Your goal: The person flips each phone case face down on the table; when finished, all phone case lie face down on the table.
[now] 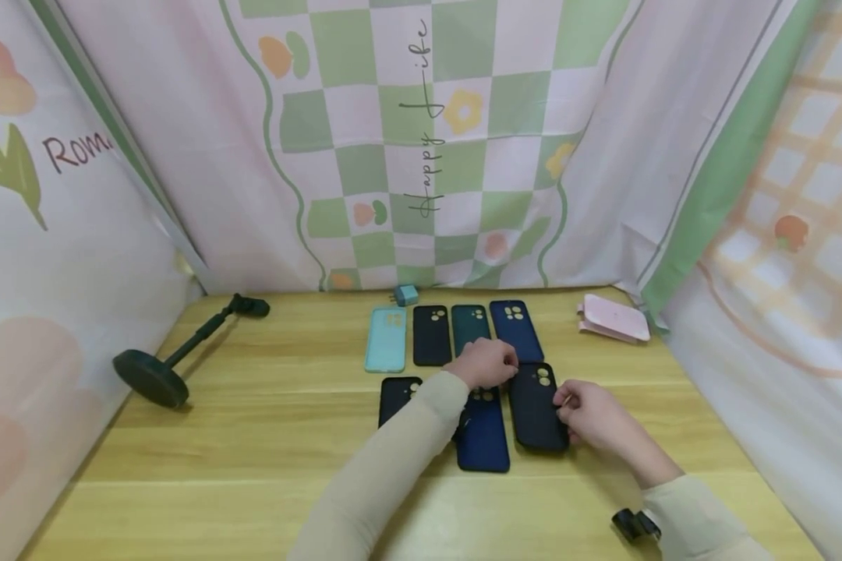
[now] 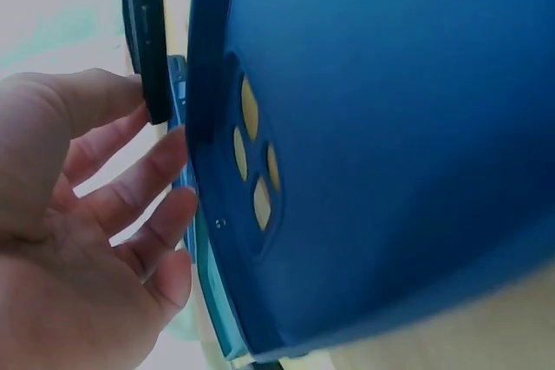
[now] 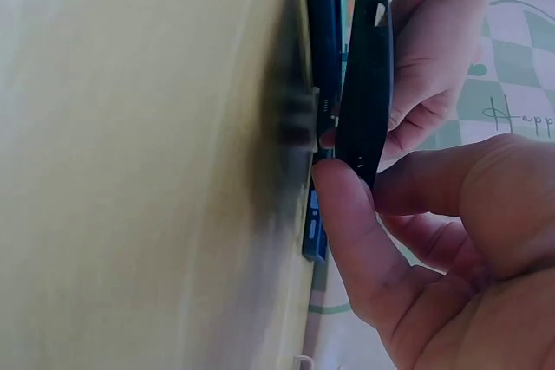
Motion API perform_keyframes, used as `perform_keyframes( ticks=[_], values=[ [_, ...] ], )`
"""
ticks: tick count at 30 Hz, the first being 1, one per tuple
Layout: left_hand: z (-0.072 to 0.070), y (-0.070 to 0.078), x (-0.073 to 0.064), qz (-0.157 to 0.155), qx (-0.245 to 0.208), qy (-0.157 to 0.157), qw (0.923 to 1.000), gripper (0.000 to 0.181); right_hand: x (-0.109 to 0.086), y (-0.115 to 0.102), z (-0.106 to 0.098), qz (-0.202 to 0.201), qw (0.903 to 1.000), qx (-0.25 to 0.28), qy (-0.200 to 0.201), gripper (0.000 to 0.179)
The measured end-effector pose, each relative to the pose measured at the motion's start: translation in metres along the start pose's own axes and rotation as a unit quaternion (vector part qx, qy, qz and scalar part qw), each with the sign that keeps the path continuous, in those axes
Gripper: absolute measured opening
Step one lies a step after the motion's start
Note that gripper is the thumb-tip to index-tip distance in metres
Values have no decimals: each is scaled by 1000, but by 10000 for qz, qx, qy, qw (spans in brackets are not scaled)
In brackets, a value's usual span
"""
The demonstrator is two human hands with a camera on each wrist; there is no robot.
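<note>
A black phone case (image 1: pixel 536 409) is tilted slightly above the table at the right end of the front row. My left hand (image 1: pixel 484 362) pinches its upper left corner, and my right hand (image 1: pixel 589 413) pinches its right edge. In the right wrist view, the black case (image 3: pixel 366 84) appears edge-on, with the right thumb and index finger (image 3: pixel 421 184) on its near end. A navy phone case (image 1: pixel 482 440) lies just left of it. Seen from the left wrist, that blue case (image 2: pixel 390 127) fills much of the view, beside the left hand (image 2: pixel 78 179).
Behind lie light blue (image 1: pixel 386 340), black (image 1: pixel 431 335), dark green (image 1: pixel 471 318) and navy (image 1: pixel 518 331) cases. Another black case (image 1: pixel 396 396) is partly under the left sleeve. A blue charger plug (image 1: pixel 406 294), a pink stand (image 1: pixel 613 318) and a black stand (image 1: pixel 150 378) surround them.
</note>
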State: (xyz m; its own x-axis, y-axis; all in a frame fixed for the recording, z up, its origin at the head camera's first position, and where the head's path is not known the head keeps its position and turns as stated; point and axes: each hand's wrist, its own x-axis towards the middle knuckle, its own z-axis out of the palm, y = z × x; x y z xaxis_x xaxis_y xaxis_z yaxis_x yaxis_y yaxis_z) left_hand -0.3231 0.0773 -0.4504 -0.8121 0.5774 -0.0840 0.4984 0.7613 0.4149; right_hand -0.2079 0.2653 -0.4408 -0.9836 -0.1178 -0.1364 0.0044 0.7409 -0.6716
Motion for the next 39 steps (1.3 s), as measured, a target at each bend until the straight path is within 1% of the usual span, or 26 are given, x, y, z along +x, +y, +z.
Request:
perform_keyframes(
  ticks=[4, 6, 9, 11, 15, 18, 21, 25, 27, 30, 33, 36, 39],
  values=[
    [-6, -4, -4, 26, -536, -69, 9985, 19, -1, -3, -3, -88, 9999, -132, 64, 10],
    [-9, -6, -5, 42, -712, -132, 9974, 25, -2, -5, -3, -106, 9997, -202, 84, 9],
    [-13, -9, -6, 118, -808, -207, 9964, 37, -2, -5, -4, -168, 9995, -252, 82, 9],
    [-14, -10, -7, 230, -773, -176, 9966, 39, -3, -5, -5, -167, 9997, -178, 62, 10],
    [-16, -13, -8, 536, -770, 13, 9956, 31, -4, -6, -7, -173, 9998, -53, 49, 12],
    [-17, -15, -9, 759, -923, 26, 9928, 20, -5, -7, -8, -197, 9998, -75, 44, 13],
    [-17, -19, -10, 964, -1072, 18, 9896, 14, -5, -7, -8, -286, 9993, -247, 65, 13],
    [-18, -21, -11, 1236, -1117, 193, 9858, 13, -5, -6, -8, -454, 9970, -605, 171, 14],
    [-19, -23, -11, 1339, -1104, 266, 9845, 12, -5, -7, -9, -576, 9949, -763, 314, 14],
    [-18, -24, -11, 1414, -1074, 267, 9838, 11, -8, -13, -10, -758, 9915, -836, 646, 16],
    [-18, -26, -13, 1427, -1082, 260, 9835, 10, -12, -24, -12, -886, 9903, -718, 788, 19],
    [-19, -26, -15, 1363, -1207, 265, 9829, 11, -16, -35, -11, -908, 9932, -465, 569, 23],
    [-20, -26, -16, 1314, -1341, 320, 9817, 11, -18, -43, -6, -903, 9949, -214, 395, 20]
  ],
)
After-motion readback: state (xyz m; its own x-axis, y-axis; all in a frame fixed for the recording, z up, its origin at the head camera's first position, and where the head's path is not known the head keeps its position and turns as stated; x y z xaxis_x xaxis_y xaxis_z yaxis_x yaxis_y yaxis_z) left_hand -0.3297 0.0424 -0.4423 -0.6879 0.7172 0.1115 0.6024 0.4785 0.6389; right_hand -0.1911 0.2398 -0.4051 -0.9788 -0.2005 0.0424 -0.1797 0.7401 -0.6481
